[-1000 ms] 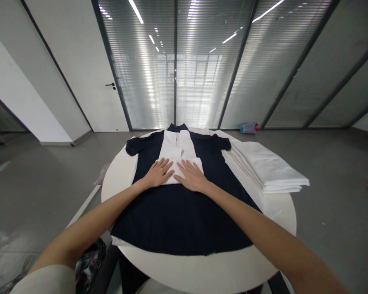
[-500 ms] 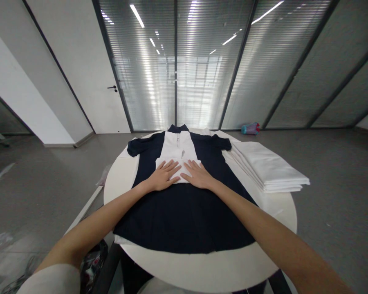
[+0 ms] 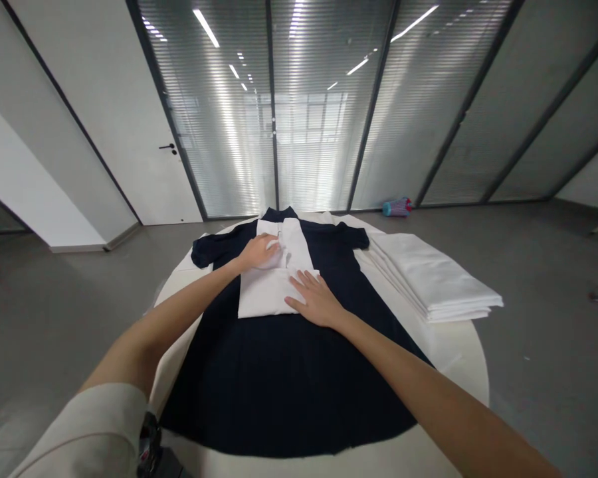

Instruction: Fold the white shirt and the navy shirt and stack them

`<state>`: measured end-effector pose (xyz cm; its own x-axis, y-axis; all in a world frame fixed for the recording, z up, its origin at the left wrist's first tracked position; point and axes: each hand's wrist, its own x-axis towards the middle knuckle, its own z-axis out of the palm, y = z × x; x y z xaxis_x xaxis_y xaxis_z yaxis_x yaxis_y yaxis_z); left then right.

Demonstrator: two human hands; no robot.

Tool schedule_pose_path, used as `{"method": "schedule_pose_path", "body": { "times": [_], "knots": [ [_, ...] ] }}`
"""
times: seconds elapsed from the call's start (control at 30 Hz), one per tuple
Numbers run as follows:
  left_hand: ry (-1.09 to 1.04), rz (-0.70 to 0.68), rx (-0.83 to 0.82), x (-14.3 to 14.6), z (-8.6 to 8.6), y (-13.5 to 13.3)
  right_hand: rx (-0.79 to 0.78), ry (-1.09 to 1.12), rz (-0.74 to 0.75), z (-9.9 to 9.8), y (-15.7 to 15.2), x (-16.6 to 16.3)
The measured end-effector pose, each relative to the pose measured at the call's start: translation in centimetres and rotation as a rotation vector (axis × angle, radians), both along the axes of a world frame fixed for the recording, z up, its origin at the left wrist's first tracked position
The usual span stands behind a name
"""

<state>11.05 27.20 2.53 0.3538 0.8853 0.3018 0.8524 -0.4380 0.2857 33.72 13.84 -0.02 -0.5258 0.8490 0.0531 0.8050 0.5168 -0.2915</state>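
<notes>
To dodge wrinkles, press lightly on the white cloth (image 3: 264, 295) atop the navy garment (image 3: 289, 385) on the worktop (image 3: 458, 358) with splayed fingers of the right hand (image 3: 316, 300), going easy with curled ones of the left hand (image 3: 259, 252), no telling if pinching.

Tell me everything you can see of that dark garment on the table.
The dark garment looks navy and matt, with a collar, short sleeves and a wide, flared hem. It lies spread flat on the white table, collar away from the camera, hem towards it. White cloth covers the middle of its upper part. The left hand is on that cloth; the right hand spans its edge, over the dark fabric.
</notes>
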Motion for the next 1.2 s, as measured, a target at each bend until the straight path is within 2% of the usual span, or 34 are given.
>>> {"method": "schedule_pose_path", "body": {
  "times": [0.13, 0.27, 0.43, 0.57, 0.7, 0.83, 0.93, 1.03, 1.2],
  "knots": [
    [0.052, 0.121, -0.026, 1.7, 0.5, 6.4, -0.002, 0.028, 0.0, 0.0, 0.0, 0.1],
    [0.083, 0.18, -0.071, 3.1, 0.7, 11.0, -0.02, 0.058, -0.004, 0.0, 0.0, 0.3],
    [0.141, 0.23, -0.167, 3.7, 0.6, 14.9, -0.05, 0.095, -0.001, 0.0, 0.1, 0.4],
    [0.199, 0.254, -0.195, 3.5, 0.1, 16.5, -0.056, 0.104, -0.001, 0.2, 0.0, 0.5],
    [0.235, 0.251, -0.142, 3.4, -0.8, 16.5, -0.065, 0.109, -0.005, 0.3, 0.0, 0.5],
    [0.243, 0.214, -0.032, 3.9, -1.2, 15.2, -0.074, 0.102, -0.013, 0.2, 0.1, 0.5],
    [0.249, 0.148, 0.128, 4.2, -0.4, 14.0, -0.075, 0.107, -0.01, 0.3, 0.1, 0.5],
    [0.249, 0.06, 0.287, 4.1, 1.2, 12.6, -0.063, 0.117, -0.007, 0.5, 0.0, 0.5],
    [0.238, -0.14, 0.379, 3.9, 3.2, 8.2, 0.009, 0.098, -0.01, 0.6, 0.0, 0.3]
  ]
}}
